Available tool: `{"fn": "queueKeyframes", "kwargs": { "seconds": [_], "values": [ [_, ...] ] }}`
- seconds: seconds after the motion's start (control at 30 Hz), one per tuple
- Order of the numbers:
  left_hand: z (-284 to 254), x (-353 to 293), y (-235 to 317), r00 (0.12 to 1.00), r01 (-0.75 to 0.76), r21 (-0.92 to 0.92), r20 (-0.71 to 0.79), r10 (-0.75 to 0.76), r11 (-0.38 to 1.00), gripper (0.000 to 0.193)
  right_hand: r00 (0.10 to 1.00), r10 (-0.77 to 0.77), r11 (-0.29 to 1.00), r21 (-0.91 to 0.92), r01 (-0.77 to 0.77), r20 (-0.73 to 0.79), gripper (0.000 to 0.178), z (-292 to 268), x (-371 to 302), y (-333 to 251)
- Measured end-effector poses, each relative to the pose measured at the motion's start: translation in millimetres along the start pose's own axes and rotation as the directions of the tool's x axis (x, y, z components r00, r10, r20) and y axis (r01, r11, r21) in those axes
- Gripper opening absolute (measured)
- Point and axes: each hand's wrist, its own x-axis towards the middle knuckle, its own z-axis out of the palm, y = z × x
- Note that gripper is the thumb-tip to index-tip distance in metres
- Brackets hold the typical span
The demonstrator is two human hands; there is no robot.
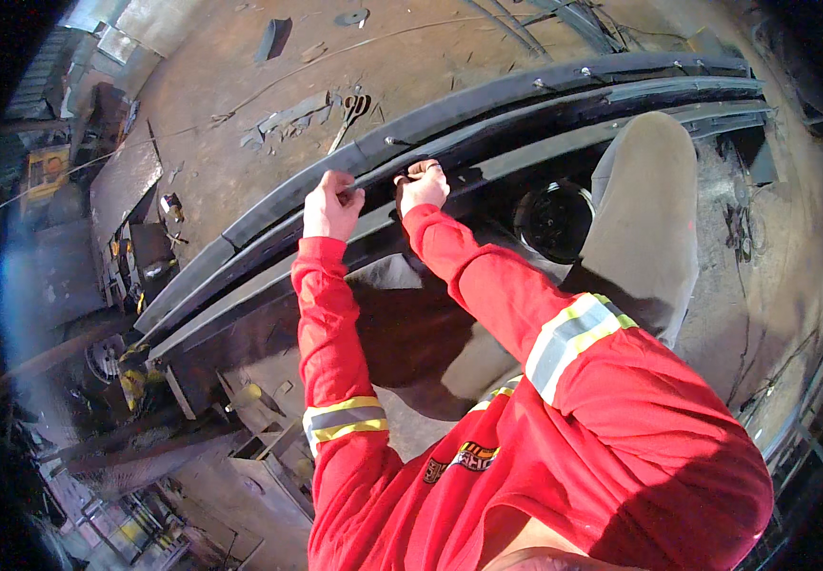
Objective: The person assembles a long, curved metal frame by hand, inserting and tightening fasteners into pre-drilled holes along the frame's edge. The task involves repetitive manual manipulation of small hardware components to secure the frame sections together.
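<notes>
Long dark strips, looking like rubber and metal, run in a curve before me from lower left to upper right. The far strip (468, 107) has several small bolts (395, 141) standing out of it. Over the strips my left hand (331, 207) is closed, fingers curled round something small and dark that I cannot make out. Beside it, to the right, my right hand (423, 187) is closed in a pinch at the middle strip (516, 119); its fingertips hide what they grip. The near strip (564, 145) passes just below both hands.
Scissors (354, 109) lie beyond the strips near dark scraps (295, 116). A thin cord (268, 88) crosses the brown ground. A round black container (554, 221) stands beside my knee (654, 190). Boxes and metal pieces (259, 447) crowd the lower left.
</notes>
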Motion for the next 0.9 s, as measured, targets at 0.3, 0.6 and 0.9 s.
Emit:
{"fn": "queueKeyframes", "kwargs": {
  "seconds": [0.3, 0.6, 0.9],
  "values": [
    [34.0, -28.4, 8.4, 0.959, 0.261, 0.106, 0.083, -0.27, 0.96, 0.026, 0.975, -0.183, 0.974, -0.111, 0.197, 0.125, 0.023, -13.3, -0.4, -6.3],
    [55.7, -17.7, -4.3, 0.956, 0.271, 0.016, 0.111, -0.271, 0.963, 0.031, 0.948, -0.135, 0.905, -0.354, 0.237, 0.289, 0.025, -21.8, 12.0, -10.1],
    [63.3, -11.8, -8.8, 0.939, 0.286, -0.014, 0.202, -0.277, 0.958, 0.029, 0.934, -0.176, 0.902, -0.329, 0.279, 0.31, 0.021, -17.8, 15.9, -1.5]
  ]
}}
